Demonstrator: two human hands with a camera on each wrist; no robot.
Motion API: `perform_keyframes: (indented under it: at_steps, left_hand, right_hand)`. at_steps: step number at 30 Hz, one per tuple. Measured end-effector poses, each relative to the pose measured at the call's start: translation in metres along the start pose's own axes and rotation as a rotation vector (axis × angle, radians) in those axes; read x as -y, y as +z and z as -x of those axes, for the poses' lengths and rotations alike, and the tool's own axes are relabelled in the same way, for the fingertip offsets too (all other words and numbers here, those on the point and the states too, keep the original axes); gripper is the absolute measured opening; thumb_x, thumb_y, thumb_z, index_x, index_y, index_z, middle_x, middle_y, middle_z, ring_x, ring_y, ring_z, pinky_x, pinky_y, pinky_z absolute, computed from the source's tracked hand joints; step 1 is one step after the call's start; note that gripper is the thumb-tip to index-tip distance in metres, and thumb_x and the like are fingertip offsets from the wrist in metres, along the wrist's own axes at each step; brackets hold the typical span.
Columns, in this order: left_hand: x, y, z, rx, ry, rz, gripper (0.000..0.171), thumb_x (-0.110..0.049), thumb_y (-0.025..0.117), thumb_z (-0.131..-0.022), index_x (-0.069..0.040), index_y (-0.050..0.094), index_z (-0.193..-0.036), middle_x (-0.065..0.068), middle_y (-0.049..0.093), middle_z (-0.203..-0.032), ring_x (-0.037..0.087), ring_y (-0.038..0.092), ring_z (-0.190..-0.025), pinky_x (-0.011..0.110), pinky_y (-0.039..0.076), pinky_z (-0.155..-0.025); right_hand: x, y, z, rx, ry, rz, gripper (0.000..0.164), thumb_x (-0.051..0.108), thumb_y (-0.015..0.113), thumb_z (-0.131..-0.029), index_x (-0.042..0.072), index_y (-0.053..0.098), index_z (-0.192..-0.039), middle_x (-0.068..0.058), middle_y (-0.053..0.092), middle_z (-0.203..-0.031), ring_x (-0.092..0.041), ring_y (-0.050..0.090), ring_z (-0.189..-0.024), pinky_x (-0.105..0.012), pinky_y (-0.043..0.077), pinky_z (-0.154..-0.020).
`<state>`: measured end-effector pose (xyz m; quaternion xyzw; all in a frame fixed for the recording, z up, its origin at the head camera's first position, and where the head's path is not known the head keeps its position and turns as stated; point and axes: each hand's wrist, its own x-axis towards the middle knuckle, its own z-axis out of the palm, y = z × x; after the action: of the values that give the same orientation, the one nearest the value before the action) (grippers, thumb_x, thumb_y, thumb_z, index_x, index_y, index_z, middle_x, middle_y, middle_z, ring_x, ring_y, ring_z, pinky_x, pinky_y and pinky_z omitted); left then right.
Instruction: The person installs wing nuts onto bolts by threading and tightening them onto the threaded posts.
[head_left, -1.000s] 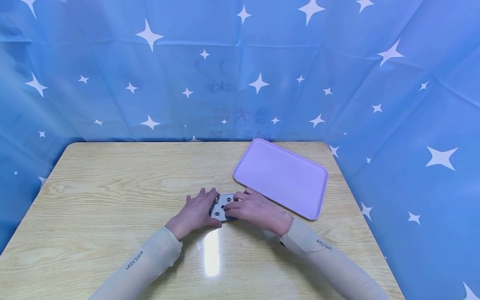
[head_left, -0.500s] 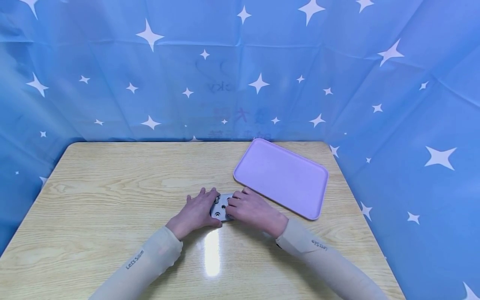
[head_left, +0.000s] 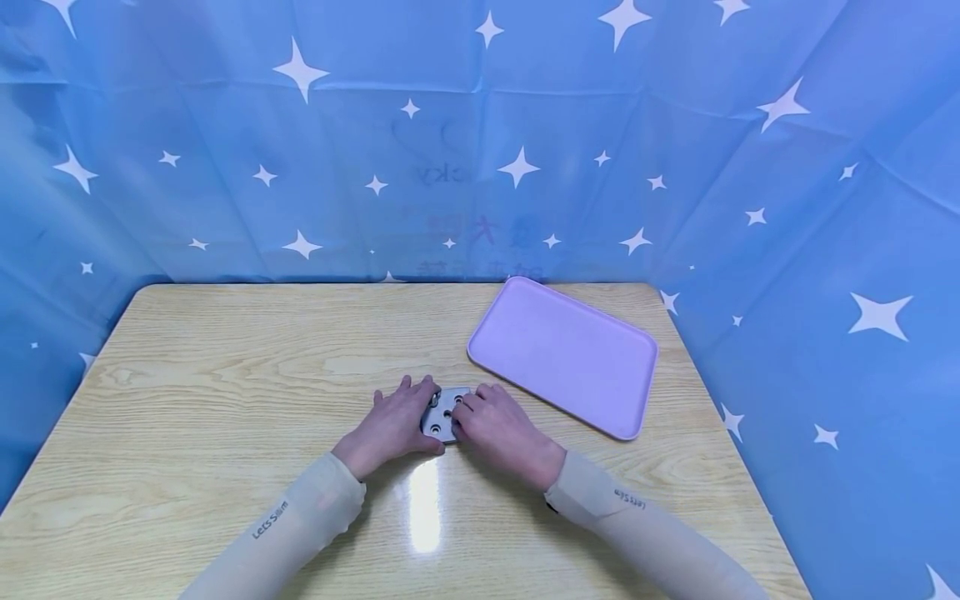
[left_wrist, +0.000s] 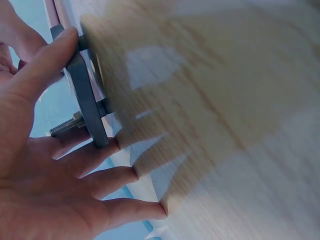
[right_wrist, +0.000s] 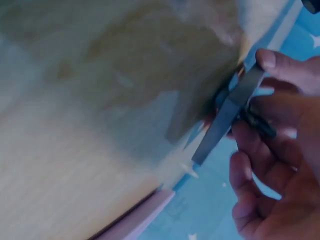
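A grey metal plate [head_left: 442, 423] with several round holes lies near the middle of the table, seen edge-on in the left wrist view. My left hand [head_left: 390, 427] grips its left part, thumb at the near edge and index finger at the far edge; the other fingers are spread. A threaded bolt [left_wrist: 61, 129] with a nut [left_wrist: 78, 119] stands out of the plate beside the left fingers. My right hand [head_left: 504, 433] is over the plate's right part, fingers curled. The right wrist view shows it pinching a dark bolt [right_wrist: 261, 125] on the plate; its fingertips are partly hidden.
A shallow purple tray [head_left: 570, 358] lies at an angle behind and to the right of the hands. The wood-grain table [head_left: 247, 358] ends at a blue star-patterned curtain [head_left: 337, 167] at the back and sides.
My right hand has turned and its wrist has shifted left and nearer, with its fingertips staying over the plate's right part. The left hand and the plate have held still.
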<state>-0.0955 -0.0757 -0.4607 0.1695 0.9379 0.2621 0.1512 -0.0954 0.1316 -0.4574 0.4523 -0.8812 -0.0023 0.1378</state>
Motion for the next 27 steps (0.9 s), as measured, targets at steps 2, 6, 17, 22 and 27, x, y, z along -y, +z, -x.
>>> perform_keyframes:
  at_steps: [2,6,17,22,27]
  left_hand:
    - [0.000,0.000,0.000,-0.001,0.003,-0.001,0.088,-0.036,0.094,-0.075,-0.005,0.051,-0.145,0.026,0.042,-0.158,0.053,0.034,-0.146,0.083,0.025,-0.107]
    - [0.001,0.000,0.000,-0.001,0.006,0.003,0.087,-0.035,0.094,-0.075,-0.005,0.052,-0.145,0.026,0.043,-0.157,0.053,0.034,-0.146,0.084,0.025,-0.106]
    - [0.001,0.000,0.001,0.015,-0.015,0.009,0.089,-0.036,0.093,-0.075,-0.004,0.051,-0.147,0.025,0.042,-0.158,0.052,0.032,-0.147,0.083,0.023,-0.108]
    - [0.001,0.000,0.000,0.010,-0.018,0.007,0.088,-0.036,0.094,-0.075,-0.006,0.052,-0.146,0.024,0.042,-0.158,0.052,0.032,-0.147,0.082,0.023,-0.108]
    - [0.000,-0.001,-0.001,0.004,-0.011,0.004,0.086,-0.036,0.094,-0.074,-0.007,0.053,-0.144,0.025,0.043,-0.158,0.052,0.033,-0.147,0.083,0.024,-0.108]
  right_hand:
    - [-0.004,-0.004,0.000,-0.002,-0.013,-0.035,0.015,0.028,0.076,-0.094,0.015,0.074,-0.101,0.001,0.072,-0.094,-0.019,0.061,-0.083,-0.034,0.047,-0.070]
    - [-0.015,-0.014,0.001,0.041,-0.113,-0.082,0.021,0.024,0.077,-0.094,0.020,0.074,-0.114,0.006,0.072,-0.111,-0.017,0.063,-0.103,-0.036,0.050,-0.083]
    - [-0.025,-0.021,0.002,0.187,-0.312,0.019,0.023,0.022,0.068,-0.100,0.029,0.074,-0.122,0.017,0.067,-0.131,-0.011,0.057,-0.121,-0.030,0.047,-0.086]
    - [-0.026,-0.019,0.001,0.183,-0.312,0.037,0.023,0.020,0.070,-0.099,0.028,0.074,-0.119,0.016,0.069,-0.126,-0.012,0.059,-0.119,-0.031,0.047,-0.091]
    - [-0.026,-0.017,0.001,0.168,-0.302,0.061,0.018,0.019,0.072,-0.097,0.027,0.074,-0.112,0.014,0.071,-0.117,-0.012,0.060,-0.110,-0.032,0.047,-0.090]
